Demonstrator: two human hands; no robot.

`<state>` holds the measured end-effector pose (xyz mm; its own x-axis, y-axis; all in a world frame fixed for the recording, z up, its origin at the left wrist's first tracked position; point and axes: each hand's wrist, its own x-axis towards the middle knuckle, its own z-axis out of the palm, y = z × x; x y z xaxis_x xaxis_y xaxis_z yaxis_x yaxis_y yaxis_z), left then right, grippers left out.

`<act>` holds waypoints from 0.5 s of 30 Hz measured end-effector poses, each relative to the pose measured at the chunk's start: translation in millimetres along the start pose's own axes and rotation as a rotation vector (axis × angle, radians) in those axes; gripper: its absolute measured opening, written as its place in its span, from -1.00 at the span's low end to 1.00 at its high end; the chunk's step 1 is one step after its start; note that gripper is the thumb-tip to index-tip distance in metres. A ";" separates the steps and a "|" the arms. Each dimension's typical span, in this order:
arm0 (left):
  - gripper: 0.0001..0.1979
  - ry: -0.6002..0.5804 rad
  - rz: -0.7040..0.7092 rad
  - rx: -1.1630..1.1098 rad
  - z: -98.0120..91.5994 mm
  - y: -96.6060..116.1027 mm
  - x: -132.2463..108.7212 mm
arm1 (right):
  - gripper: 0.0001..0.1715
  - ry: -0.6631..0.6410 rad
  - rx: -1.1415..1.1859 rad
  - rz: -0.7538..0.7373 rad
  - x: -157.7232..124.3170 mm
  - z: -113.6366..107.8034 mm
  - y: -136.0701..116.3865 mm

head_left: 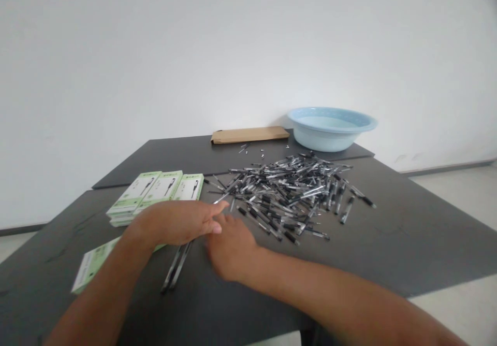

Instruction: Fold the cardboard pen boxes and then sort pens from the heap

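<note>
My left hand (pixel 179 222) lies over the near part of the dark table (pixel 407 232), fingers curled and pointing right, resting above a few black pens (pixel 175 267) laid side by side. My right hand (pixel 232 247) sits just right of it, back up, fingers bent under and hidden. The two hands touch near the fingertips. A big heap of black and clear pens (pixel 289 193) spreads just beyond the hands. Left of the hands lie flat green and white boxes (pixel 157 190), with another box (pixel 93 263) under my left forearm.
A light blue basin (pixel 330 127) stands at the far right corner of the table. A flat brown envelope (pixel 250 134) lies at the far edge by the white wall. A few small loose parts (pixel 254 152) lie between envelope and heap. Pale floor shows at right.
</note>
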<state>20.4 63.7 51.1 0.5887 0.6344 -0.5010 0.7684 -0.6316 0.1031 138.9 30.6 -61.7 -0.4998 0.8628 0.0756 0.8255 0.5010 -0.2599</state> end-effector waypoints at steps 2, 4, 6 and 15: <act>-0.36 0.002 -0.017 0.010 1.3 -0.8 0.1 | -0.66 -0.009 -0.101 0.019 -11.0 -14.0 28.7; -0.36 -0.010 -0.039 0.011 2.6 -0.3 0.6 | -0.70 0.012 -0.169 0.101 -17.5 -24.5 59.6; -0.36 -0.032 -0.054 0.012 3.2 1.7 1.1 | -0.69 -0.001 -0.188 0.131 -20.2 -30.0 88.1; -0.37 -0.079 -0.074 0.013 6.6 6.9 12.7 | -0.70 0.087 -0.039 0.196 -20.8 -38.9 147.4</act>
<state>31.5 64.5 39.8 0.5088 0.6425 -0.5729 0.8051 -0.5908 0.0525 281.2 89.2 -64.2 -0.3059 0.9456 0.1104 0.9149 0.3241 -0.2408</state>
